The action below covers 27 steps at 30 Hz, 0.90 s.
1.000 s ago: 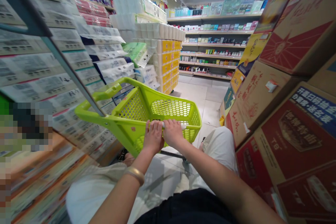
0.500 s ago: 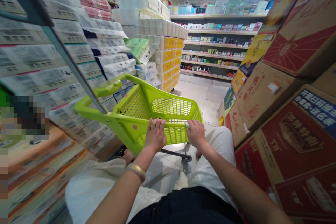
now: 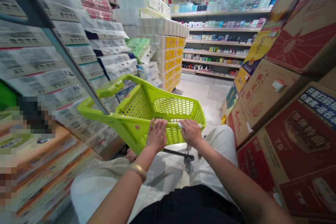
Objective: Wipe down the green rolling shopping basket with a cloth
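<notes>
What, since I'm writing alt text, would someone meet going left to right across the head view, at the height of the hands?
Stacked white packs, the left hand on the near rim of the green cart, the right hand over some white material at that rim, a white-trousered knee, stacked printed cartons.

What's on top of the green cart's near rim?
The left hand grips the rim, and the right hand holds a white thing against it. That hand covers much of the white thing, so its full shape is hidden.
</notes>
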Motion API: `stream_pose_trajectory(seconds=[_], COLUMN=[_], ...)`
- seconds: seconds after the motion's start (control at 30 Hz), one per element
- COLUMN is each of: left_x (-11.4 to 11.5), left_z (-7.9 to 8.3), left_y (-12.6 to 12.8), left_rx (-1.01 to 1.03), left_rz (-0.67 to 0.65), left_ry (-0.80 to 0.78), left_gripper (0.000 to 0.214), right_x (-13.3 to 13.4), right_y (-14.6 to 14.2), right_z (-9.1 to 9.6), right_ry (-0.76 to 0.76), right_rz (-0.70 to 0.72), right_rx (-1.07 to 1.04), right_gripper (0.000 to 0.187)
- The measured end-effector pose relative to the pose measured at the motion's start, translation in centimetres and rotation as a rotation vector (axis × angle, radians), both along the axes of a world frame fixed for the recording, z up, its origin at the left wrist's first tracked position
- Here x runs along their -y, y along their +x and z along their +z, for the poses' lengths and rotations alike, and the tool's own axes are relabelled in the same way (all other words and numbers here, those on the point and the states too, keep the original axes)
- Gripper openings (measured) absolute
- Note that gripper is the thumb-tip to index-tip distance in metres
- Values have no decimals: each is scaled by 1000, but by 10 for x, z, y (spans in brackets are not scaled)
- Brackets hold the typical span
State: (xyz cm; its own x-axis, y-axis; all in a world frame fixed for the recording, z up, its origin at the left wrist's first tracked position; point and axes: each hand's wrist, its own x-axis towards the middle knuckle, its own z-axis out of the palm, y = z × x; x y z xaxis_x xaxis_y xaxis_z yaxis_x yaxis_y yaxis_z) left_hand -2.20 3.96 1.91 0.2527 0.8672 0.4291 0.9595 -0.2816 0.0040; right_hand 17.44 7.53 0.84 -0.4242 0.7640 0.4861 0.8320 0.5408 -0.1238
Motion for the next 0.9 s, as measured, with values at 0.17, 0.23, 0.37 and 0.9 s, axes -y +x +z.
stream_pose_trajectory(seconds=[0.17,0.23,0.37,0.9], left_x=[-3,-4,-6,-6], left_z=[-1,-1,-1,3], left_y=[8,12,18,11], left_rx=[-1,2,0,-24], left_rz=[-13,-10,-2,-41], left_ry=[13,26,40,-25], left_gripper=[62,62,62,66], right_x=[-5,-5,-3,-10], right_y=[50,45,-3,56], right_z=[-15,-15,-4,-18], right_ry=[16,7,-3,74], right_rz=[-148,-243,-304,-147], right_rx=[-71,-97,-125,-101], right_gripper=[33,31,26,31])
